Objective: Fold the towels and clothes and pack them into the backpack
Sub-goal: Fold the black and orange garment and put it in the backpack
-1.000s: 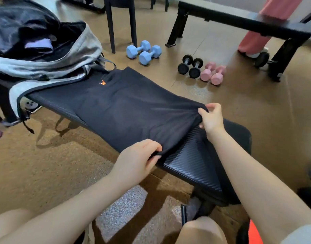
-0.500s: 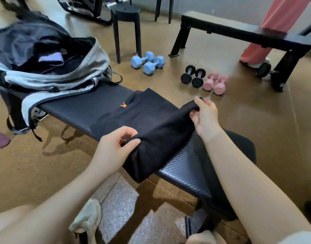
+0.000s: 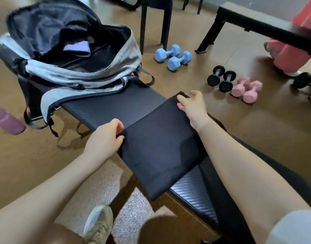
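Note:
A black garment (image 3: 158, 150) lies folded into a rectangle on the black padded bench (image 3: 109, 108), its near corner hanging over the front edge. My left hand (image 3: 105, 138) pinches the garment's left corner. My right hand (image 3: 191, 104) rests on its far corner with the fingers spread. The grey and black backpack (image 3: 77, 66) stands wide open at the bench's far left end, with a lilac folded item (image 3: 77, 48) inside it.
On the brown floor lie two blue dumbbells (image 3: 174, 57), two black ones (image 3: 221, 78) and two pink ones (image 3: 246, 88). A black stool (image 3: 154, 23) and a second bench (image 3: 257, 27) stand behind. A pink bottle (image 3: 5, 118) sits at left. My shoe (image 3: 100, 224) is below.
Both hands carried the near edge of the spread garment forward and laid it over the far part, so it is now half its length. The right hand's fingers have loosened.

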Tool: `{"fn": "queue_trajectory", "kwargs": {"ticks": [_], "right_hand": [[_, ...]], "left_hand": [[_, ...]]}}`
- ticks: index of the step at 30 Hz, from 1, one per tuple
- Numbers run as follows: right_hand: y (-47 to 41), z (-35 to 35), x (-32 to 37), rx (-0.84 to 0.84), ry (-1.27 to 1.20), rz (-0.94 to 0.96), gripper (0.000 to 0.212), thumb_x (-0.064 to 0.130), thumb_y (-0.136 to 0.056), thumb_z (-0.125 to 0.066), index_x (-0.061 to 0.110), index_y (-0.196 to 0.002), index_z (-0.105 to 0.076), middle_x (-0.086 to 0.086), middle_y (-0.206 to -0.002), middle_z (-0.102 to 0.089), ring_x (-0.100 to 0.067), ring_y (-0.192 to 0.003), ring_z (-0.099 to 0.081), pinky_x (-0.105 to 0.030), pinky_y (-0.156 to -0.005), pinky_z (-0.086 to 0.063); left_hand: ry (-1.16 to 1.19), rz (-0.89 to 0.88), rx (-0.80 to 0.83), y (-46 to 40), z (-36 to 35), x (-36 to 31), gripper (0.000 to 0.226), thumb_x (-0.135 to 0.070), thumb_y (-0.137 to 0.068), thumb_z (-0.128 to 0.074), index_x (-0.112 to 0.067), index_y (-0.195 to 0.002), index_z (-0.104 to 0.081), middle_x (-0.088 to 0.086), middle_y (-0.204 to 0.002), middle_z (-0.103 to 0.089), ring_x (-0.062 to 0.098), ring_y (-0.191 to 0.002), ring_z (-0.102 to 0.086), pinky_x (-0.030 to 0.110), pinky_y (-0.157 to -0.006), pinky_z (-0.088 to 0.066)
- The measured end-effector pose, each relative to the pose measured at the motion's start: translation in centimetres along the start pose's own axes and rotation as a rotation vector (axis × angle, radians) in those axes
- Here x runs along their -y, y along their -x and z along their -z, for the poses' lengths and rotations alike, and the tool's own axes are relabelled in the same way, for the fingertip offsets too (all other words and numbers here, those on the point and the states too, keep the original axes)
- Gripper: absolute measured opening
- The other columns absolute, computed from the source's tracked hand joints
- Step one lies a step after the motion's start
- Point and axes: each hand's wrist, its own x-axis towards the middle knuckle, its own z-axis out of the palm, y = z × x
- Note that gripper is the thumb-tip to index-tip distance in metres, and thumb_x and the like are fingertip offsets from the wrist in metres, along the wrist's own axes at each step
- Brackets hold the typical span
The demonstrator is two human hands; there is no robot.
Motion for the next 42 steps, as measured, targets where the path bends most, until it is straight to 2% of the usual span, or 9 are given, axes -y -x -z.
{"fn": "queue_trajectory", "kwargs": {"ticks": [3, 7, 11, 17, 21, 26, 29, 32, 42], "right_hand": [[1.3, 0.4, -0.6, 0.142, 0.499, 0.290, 0.057, 0.031, -0.096, -0.046, 0.012, -0.146, -0.026, -0.008, -0.144, -0.041, -0.022, -0.127, -0.045, -0.026, -0.103, -0.032], [3.8, 0.9, -2.7, 0.284, 0.932, 0.878, 0.058, 0.039, -0.092, -0.030, 0.007, -0.138, -0.044, -0.012, -0.144, -0.043, -0.025, -0.135, -0.038, -0.039, -0.112, -0.027], [3.2, 1.5, -5.0, 0.494, 1.375, 0.824, 0.077, 0.057, -0.083, -0.003, 0.022, -0.149, -0.018, 0.001, -0.158, -0.013, -0.017, -0.145, -0.011, -0.041, -0.116, -0.005], [-0.7, 4.3, -5.0, 0.442, 1.468, 0.719, 0.072, 0.062, -0.082, 0.003, 0.035, -0.149, -0.004, 0.009, -0.158, 0.001, -0.012, -0.146, 0.001, -0.042, -0.115, 0.007], [-2.6, 7.2, -5.1, 0.341, 1.390, 0.479, 0.051, 0.042, -0.100, -0.022, 0.035, -0.149, -0.006, 0.003, -0.159, -0.005, -0.015, -0.146, -0.006, -0.043, -0.116, 0.001], [2.1, 9.1, -5.4, 0.192, 1.230, 0.898, 0.045, 0.032, -0.094, -0.041, 0.010, -0.132, -0.052, -0.020, -0.146, -0.035, -0.034, -0.130, -0.040, -0.044, -0.106, -0.033], [5.8, 10.7, -6.9, 0.300, 1.207, 1.012, 0.048, 0.043, -0.090, -0.044, 0.010, -0.122, -0.058, -0.013, -0.135, -0.050, -0.028, -0.120, -0.049, -0.042, -0.095, -0.044], [6.3, 12.1, -7.8, 0.473, 1.277, 0.890, 0.067, 0.058, -0.083, -0.044, 0.015, -0.134, -0.048, -0.008, -0.141, -0.047, -0.025, -0.129, -0.045, -0.041, -0.106, -0.037], [4.7, 10.9, -9.4, 0.209, 1.108, 0.744, 0.060, 0.023, -0.062, -0.056, 0.006, -0.120, -0.059, -0.014, -0.128, -0.058, -0.031, -0.118, -0.055, -0.042, -0.098, -0.042]], "left_hand": [[-0.090, -0.208, -0.126, 0.0, -0.4, -1.8, 0.038, -0.009, -0.073, -0.042, -0.009, -0.106, -0.060, 0.012, -0.105, -0.060, 0.038, -0.098, -0.054, 0.045, -0.079, -0.048], [-0.083, -0.422, -0.029, 0.3, -3.4, -5.5, 0.055, -0.039, -0.082, -0.030, -0.004, -0.108, -0.062, 0.016, -0.114, -0.061, 0.035, -0.109, -0.056, 0.045, -0.093, -0.047], [-0.281, -0.330, 0.148, 1.2, -6.8, -5.2, 0.110, -0.079, -0.069, -0.006, -0.001, -0.146, -0.014, 0.018, -0.154, -0.012, 0.031, -0.143, -0.011, 0.037, -0.114, 0.000], [-0.366, -0.371, 0.123, 1.0, -7.4, -4.4, 0.110, -0.084, -0.069, -0.021, 0.000, -0.136, -0.041, 0.024, -0.139, -0.043, 0.041, -0.128, -0.042, 0.048, -0.104, -0.022], [-0.374, -0.357, 0.133, 1.0, -7.1, -4.5, 0.110, -0.086, -0.070, -0.012, -0.004, -0.136, -0.044, 0.024, -0.138, -0.044, 0.041, -0.127, -0.044, 0.047, -0.104, -0.021], [-0.239, -0.415, 0.071, 1.3, -6.5, -4.9, 0.100, -0.081, -0.071, -0.022, -0.010, -0.138, -0.042, 0.020, -0.145, -0.036, 0.041, -0.134, -0.031, 0.046, -0.111, -0.014], [-0.180, -0.571, -0.085, 3.5, -6.1, -6.4, 0.067, -0.064, -0.074, -0.040, -0.010, -0.106, -0.064, 0.012, -0.107, -0.058, 0.033, -0.097, -0.057, 0.042, -0.085, -0.046], [-0.259, -0.578, -0.016, 6.3, -6.5, -7.5, 0.068, -0.072, -0.064, -0.044, -0.014, -0.094, -0.064, 0.006, -0.090, -0.059, 0.026, -0.077, -0.055, 0.035, -0.063, -0.048], [-0.025, -0.410, -0.071, 7.2, -7.1, -2.9, 0.049, -0.016, -0.061, -0.078, -0.011, -0.106, -0.062, 0.004, -0.112, -0.064, 0.024, -0.106, -0.061, 0.034, -0.085, -0.051]]}}
